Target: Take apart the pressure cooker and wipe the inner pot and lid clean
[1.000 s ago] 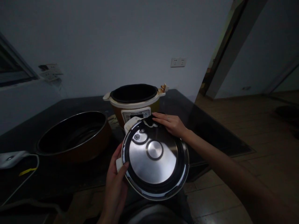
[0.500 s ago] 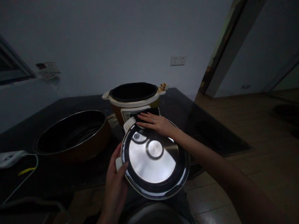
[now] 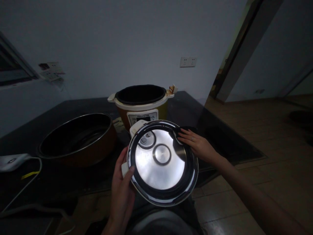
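I hold a round cooker lid (image 3: 161, 163) with its shiny metal inner side and dark seal ring facing up, over the counter's front edge. My left hand (image 3: 122, 192) is closed on the lid's left rim, thumb on top. My right hand (image 3: 199, 147) lies on the lid's upper right rim, fingers pressed flat on a small dark cloth (image 3: 187, 129). Just behind the lid stands the open electric cooker (image 3: 141, 107), with a white rim, a dark inner pot and a control panel at the front.
A wide dark pan (image 3: 78, 138) sits left of the cooker on the black counter (image 3: 220, 137). A white device (image 3: 11, 161) with a cable lies at the far left. A wall socket (image 3: 187, 61) is behind. Wooden floor extends to the right.
My right hand with the dark cloth has slid along the lid's rim from the top to the upper right. The lid is tilted slightly more towards me; my left hand keeps its grip.
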The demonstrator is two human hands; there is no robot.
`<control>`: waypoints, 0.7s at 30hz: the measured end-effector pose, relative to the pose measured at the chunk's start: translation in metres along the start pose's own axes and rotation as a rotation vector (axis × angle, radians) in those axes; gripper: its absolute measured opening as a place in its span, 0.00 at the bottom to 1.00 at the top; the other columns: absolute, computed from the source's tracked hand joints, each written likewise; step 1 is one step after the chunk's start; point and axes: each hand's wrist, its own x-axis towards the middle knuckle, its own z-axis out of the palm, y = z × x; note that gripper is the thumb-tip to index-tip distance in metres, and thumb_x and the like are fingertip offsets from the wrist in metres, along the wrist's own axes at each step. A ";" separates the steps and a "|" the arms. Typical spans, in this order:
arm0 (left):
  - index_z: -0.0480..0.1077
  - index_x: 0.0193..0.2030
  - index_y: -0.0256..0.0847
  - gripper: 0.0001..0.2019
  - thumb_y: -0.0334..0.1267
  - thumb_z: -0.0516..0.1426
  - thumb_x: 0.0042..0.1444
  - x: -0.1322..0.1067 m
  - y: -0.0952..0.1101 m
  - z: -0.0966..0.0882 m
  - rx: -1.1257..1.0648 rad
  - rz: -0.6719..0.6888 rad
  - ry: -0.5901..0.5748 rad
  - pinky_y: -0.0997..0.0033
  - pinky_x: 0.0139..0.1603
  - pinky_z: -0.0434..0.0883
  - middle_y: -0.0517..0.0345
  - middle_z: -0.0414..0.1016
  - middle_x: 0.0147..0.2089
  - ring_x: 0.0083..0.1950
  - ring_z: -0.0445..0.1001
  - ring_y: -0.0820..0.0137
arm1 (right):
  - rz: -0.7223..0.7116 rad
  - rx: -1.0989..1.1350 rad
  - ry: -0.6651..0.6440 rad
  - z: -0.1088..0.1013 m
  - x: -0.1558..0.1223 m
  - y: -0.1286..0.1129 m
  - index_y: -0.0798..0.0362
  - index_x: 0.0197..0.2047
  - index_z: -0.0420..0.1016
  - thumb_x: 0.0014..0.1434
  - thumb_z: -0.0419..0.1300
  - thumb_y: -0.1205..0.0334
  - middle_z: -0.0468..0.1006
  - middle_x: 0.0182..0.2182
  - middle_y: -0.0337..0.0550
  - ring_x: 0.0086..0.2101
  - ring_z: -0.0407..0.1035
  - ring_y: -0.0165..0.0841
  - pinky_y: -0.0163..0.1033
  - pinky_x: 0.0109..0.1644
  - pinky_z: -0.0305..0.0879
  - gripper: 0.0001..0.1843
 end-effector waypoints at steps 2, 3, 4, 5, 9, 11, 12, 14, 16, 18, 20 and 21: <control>0.66 0.61 0.55 0.32 0.40 0.67 0.48 -0.001 0.000 0.001 -0.008 0.005 0.006 0.66 0.60 0.67 0.59 0.67 0.65 0.67 0.62 0.57 | 0.053 -0.002 0.004 -0.006 -0.015 -0.009 0.54 0.53 0.74 0.60 0.51 0.77 0.78 0.52 0.50 0.60 0.64 0.43 0.59 0.63 0.60 0.22; 0.66 0.62 0.56 0.32 0.40 0.67 0.48 -0.001 0.000 0.001 -0.010 0.003 0.008 0.66 0.61 0.67 0.59 0.67 0.65 0.67 0.62 0.57 | 0.077 0.004 0.007 -0.010 -0.022 -0.015 0.53 0.52 0.75 0.59 0.51 0.77 0.79 0.50 0.49 0.58 0.66 0.43 0.60 0.63 0.61 0.22; 0.65 0.62 0.57 0.33 0.40 0.67 0.49 -0.001 0.000 0.001 -0.010 0.001 0.010 0.66 0.62 0.66 0.60 0.67 0.65 0.68 0.61 0.57 | 0.100 0.014 0.006 -0.013 -0.028 -0.021 0.52 0.51 0.75 0.57 0.50 0.78 0.79 0.48 0.48 0.57 0.68 0.42 0.60 0.63 0.61 0.23; 0.65 0.62 0.57 0.33 0.40 0.67 0.49 -0.001 0.000 0.001 -0.009 -0.001 0.012 0.65 0.62 0.66 0.60 0.67 0.65 0.68 0.61 0.57 | 0.123 0.030 0.002 -0.015 -0.035 -0.027 0.52 0.50 0.76 0.55 0.50 0.79 0.80 0.47 0.48 0.55 0.69 0.41 0.60 0.63 0.61 0.24; 0.66 0.62 0.56 0.33 0.40 0.67 0.48 -0.001 0.000 0.001 -0.005 -0.003 0.024 0.64 0.60 0.68 0.58 0.67 0.65 0.67 0.63 0.56 | 0.195 0.115 -0.008 -0.027 -0.053 -0.055 0.49 0.51 0.74 0.52 0.49 0.80 0.80 0.46 0.45 0.49 0.74 0.37 0.59 0.62 0.62 0.28; 0.66 0.61 0.56 0.32 0.40 0.67 0.48 -0.001 -0.001 0.002 -0.003 0.002 0.029 0.64 0.59 0.70 0.58 0.68 0.64 0.66 0.64 0.56 | 0.209 0.175 0.011 -0.032 -0.057 -0.071 0.48 0.52 0.73 0.53 0.49 0.78 0.79 0.46 0.44 0.48 0.74 0.37 0.56 0.61 0.64 0.27; 0.67 0.61 0.56 0.32 0.40 0.67 0.48 -0.001 -0.001 0.002 -0.003 0.006 0.031 0.65 0.58 0.70 0.57 0.68 0.64 0.66 0.64 0.56 | 0.211 0.213 0.024 -0.035 -0.057 -0.080 0.47 0.53 0.72 0.54 0.50 0.77 0.79 0.45 0.45 0.48 0.74 0.37 0.54 0.60 0.65 0.27; 0.67 0.61 0.55 0.32 0.41 0.67 0.48 -0.001 -0.002 0.002 -0.003 0.012 0.029 0.65 0.58 0.70 0.57 0.68 0.64 0.65 0.65 0.56 | 0.209 0.298 0.040 -0.038 -0.054 -0.099 0.47 0.55 0.70 0.55 0.50 0.76 0.79 0.46 0.45 0.49 0.73 0.37 0.50 0.58 0.68 0.27; 0.67 0.61 0.54 0.32 0.41 0.67 0.48 -0.002 -0.002 0.002 -0.004 0.018 0.030 0.65 0.58 0.70 0.56 0.68 0.64 0.65 0.65 0.56 | 0.194 0.383 0.022 -0.038 -0.046 -0.119 0.46 0.57 0.68 0.56 0.50 0.74 0.78 0.47 0.46 0.49 0.72 0.36 0.45 0.54 0.71 0.27; 0.66 0.61 0.53 0.32 0.41 0.67 0.48 -0.003 -0.002 0.001 -0.003 0.023 0.030 0.65 0.59 0.69 0.56 0.69 0.63 0.65 0.66 0.56 | 0.163 0.469 -0.031 -0.036 -0.035 -0.139 0.48 0.58 0.67 0.55 0.51 0.71 0.77 0.46 0.47 0.48 0.72 0.37 0.43 0.49 0.72 0.27; 0.66 0.61 0.53 0.32 0.41 0.67 0.48 -0.003 -0.002 0.001 -0.003 0.022 0.027 0.65 0.59 0.69 0.56 0.69 0.63 0.65 0.66 0.57 | 0.142 0.532 -0.081 -0.032 -0.024 -0.157 0.49 0.58 0.67 0.55 0.52 0.69 0.77 0.45 0.47 0.45 0.71 0.38 0.44 0.48 0.70 0.26; 0.66 0.61 0.53 0.32 0.41 0.67 0.48 -0.003 -0.002 0.001 -0.003 0.022 0.026 0.65 0.59 0.68 0.56 0.69 0.63 0.65 0.66 0.57 | 0.137 0.542 -0.092 -0.029 -0.019 -0.164 0.49 0.58 0.67 0.57 0.53 0.68 0.77 0.43 0.47 0.44 0.71 0.37 0.45 0.47 0.69 0.25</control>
